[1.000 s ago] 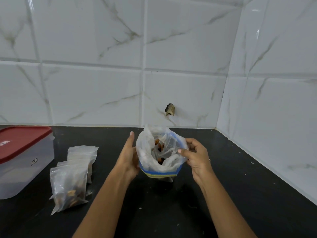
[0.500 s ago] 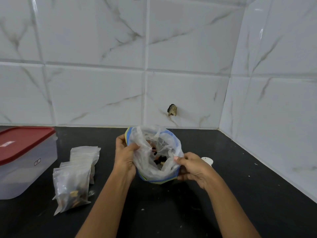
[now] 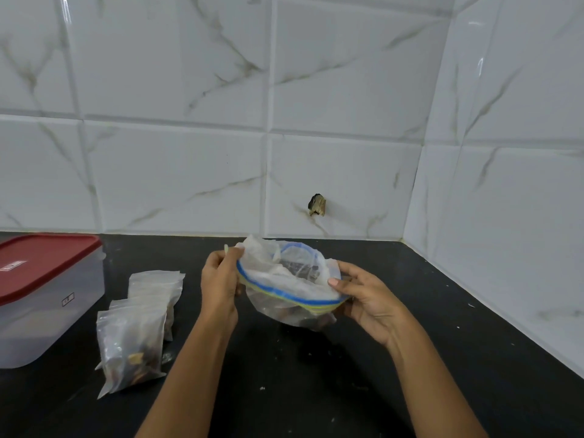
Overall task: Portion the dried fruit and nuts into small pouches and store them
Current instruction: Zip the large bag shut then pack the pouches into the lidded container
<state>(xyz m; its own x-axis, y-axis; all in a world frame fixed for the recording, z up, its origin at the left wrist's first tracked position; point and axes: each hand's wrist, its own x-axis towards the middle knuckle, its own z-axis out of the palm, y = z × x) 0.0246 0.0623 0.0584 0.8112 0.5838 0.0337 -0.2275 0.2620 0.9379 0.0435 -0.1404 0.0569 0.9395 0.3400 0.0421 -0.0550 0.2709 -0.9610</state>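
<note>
White marble-veined tiles are backing a black worktop (image 3: 410, 358), and both hands are holding a large zip bag (image 3: 286, 281) low over it, near the back wall. I cannot tell whether its bottom is touching the surface. The left hand (image 3: 219, 279) is pinching the left rim with curled fingers. The right hand (image 3: 368, 298) is gripping the right rim, thumb on top, so the mouth is gaping.

With the bag sagging open between two small grips on slick plastic, either pinch slipping would likely be spilling fruit and nuts across the worktop.

The bag is looking crumpled and translucent, with a blue-and-yellow seal ringing the mouth and dark pieces sitting low inside. Filled small pouches (image 3: 136, 336) are lying to the left, beside a red-lidded container (image 3: 41, 311).
</note>
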